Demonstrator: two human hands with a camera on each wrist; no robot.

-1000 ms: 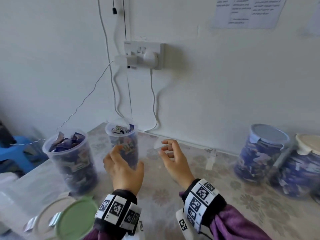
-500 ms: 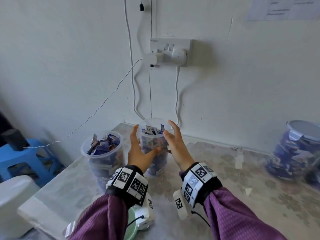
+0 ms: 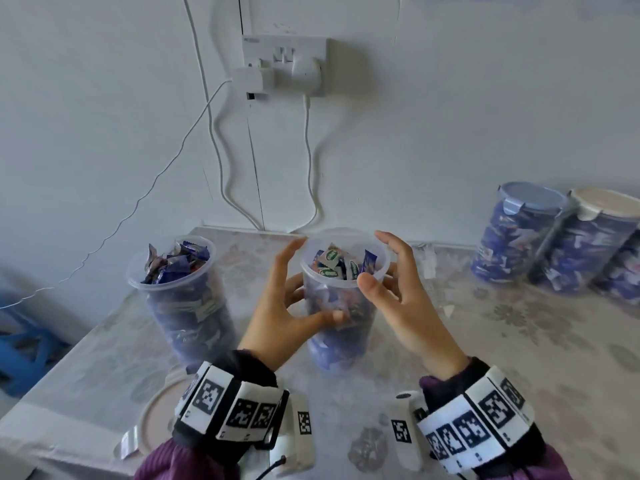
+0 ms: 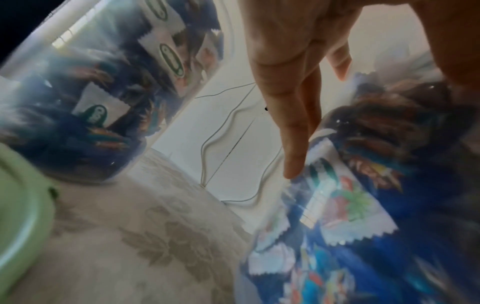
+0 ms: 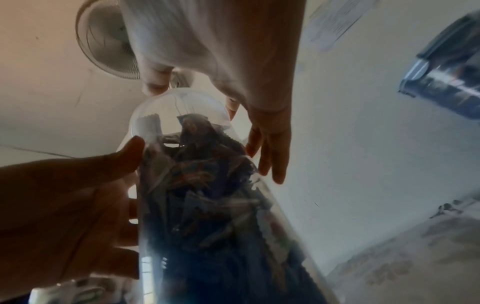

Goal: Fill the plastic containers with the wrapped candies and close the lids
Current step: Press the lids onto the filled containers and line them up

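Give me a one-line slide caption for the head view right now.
Both hands, left hand and right hand, cup an open candy-filled container; a second open container stands left, lidded containers right.

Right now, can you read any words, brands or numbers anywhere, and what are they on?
No text reads clearly.
Candy wrappers in the middle container: green oval logo, letters blurred.
Wall socket: small mark, too small to read.
Paper on the wall: print blurred.
Wrist bands: code squares only, no words.
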